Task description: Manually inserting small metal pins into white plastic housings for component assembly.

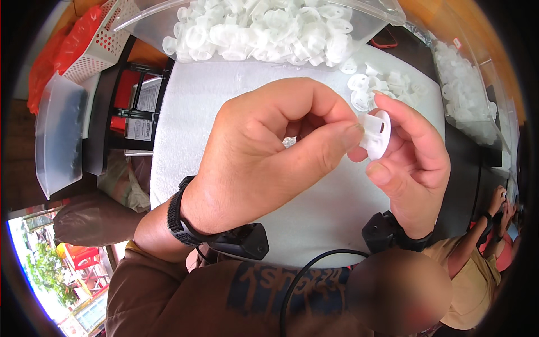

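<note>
Above the padded table, both my hands meet at a small white plastic part point(384, 136), which has a round slotted disc and a squarish stem. The thumb and forefinger of my left hand point(269, 146) pinch the part at its stem side. Around the disc curl the fingers of my right hand point(418, 157), its thumb close to the lower rim. Part of the stem is hidden by my left fingertips. Behind my right hand, several similar white parts point(359, 92) lie loose on the white foam sheet point(185, 106).
A clear bin point(370, 28) heaped with white parts stands at the far edge. Another clear bin point(469, 115) of parts sits at the right. On the left are a white basket point(101, 50) with a red bag and a translucent tub point(59, 135). Another person's hands point(499, 205) show far right.
</note>
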Demonstrator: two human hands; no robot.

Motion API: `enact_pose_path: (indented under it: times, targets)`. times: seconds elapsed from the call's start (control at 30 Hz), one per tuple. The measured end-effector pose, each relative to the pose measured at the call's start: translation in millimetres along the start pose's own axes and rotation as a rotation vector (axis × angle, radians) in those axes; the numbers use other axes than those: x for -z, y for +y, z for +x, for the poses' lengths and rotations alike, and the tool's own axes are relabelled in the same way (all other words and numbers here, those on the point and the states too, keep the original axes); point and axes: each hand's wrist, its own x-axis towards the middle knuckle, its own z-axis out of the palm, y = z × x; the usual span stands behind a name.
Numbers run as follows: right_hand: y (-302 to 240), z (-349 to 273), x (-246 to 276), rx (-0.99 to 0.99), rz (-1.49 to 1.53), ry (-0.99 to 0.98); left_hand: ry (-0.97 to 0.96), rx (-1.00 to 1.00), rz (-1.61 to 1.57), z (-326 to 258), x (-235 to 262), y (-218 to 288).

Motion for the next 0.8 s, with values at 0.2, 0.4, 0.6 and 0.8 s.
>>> enact_pose_path:
  times: [0.2, 0.4, 0.6, 0.8]
  targets:
    - [0, 1, 5, 0.131, -0.087, -0.091, -0.011, 0.010, 0.001, -2, -2, 3]
    - [-1, -2, 5, 0.140, -0.183, -0.045, -0.034, 0.116, -0.020, -1, -2, 0]
    - [1, -2, 6, 0.123, -0.157, -0.042, -0.050, 0.110, -0.047, 1, -3, -2]
    - [5, 1, 13, 0.221, -0.120, -0.097, -0.105, 0.150, -0.177, 3, 2, -1]
